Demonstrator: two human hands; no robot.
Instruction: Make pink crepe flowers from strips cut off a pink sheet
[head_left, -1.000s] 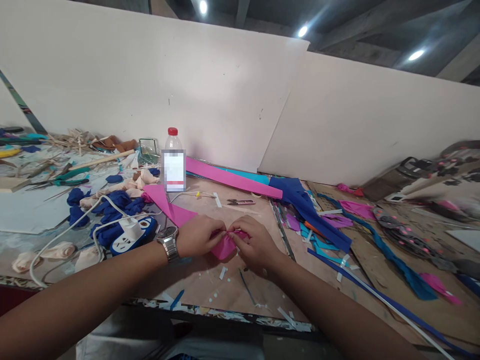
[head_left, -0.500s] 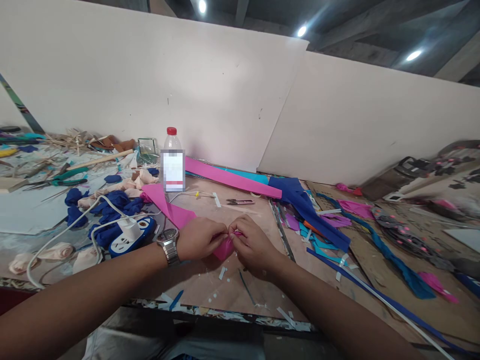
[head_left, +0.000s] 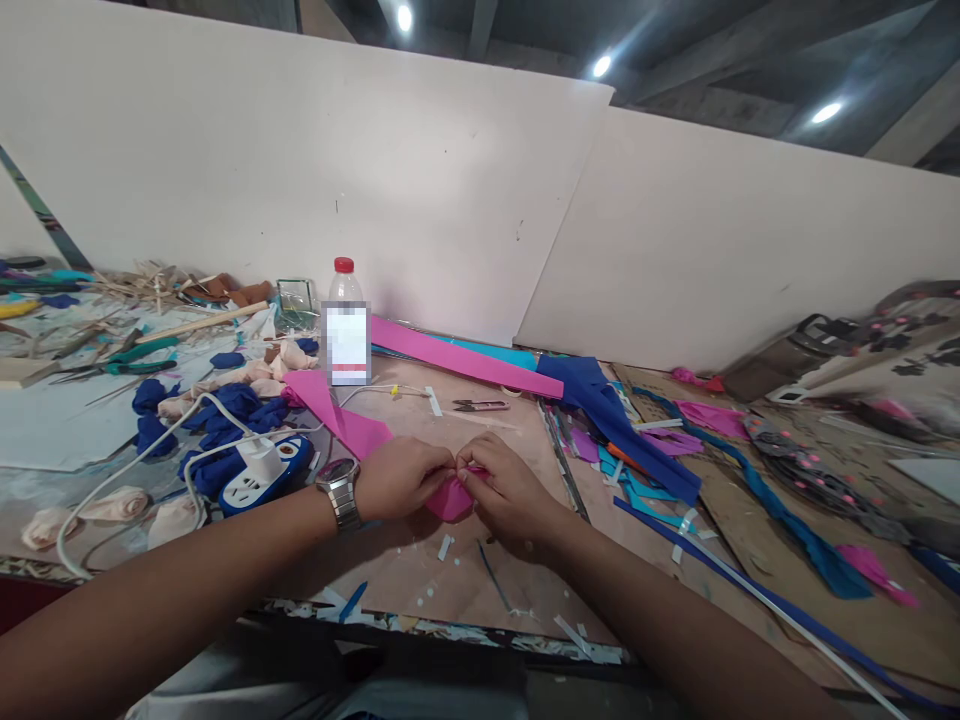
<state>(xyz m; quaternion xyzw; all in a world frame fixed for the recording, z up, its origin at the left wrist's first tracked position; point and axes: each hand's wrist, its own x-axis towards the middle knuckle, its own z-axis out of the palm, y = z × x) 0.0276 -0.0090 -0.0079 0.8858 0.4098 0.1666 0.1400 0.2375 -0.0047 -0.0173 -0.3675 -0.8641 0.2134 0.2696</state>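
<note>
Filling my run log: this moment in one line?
left hand: pinching pink material | right hand: pinching it too | nearby: snips, bottle

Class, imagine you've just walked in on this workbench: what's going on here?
A person's left hand and right hand pinch gathered pink material, their fingertips close together. Beyond them, small snips lie unused on the table. A red-capped bottle stands upright farther back. To the left, a white plug sits in a blue-and-white power strip, near crumpled dark blue pieces.
</note>
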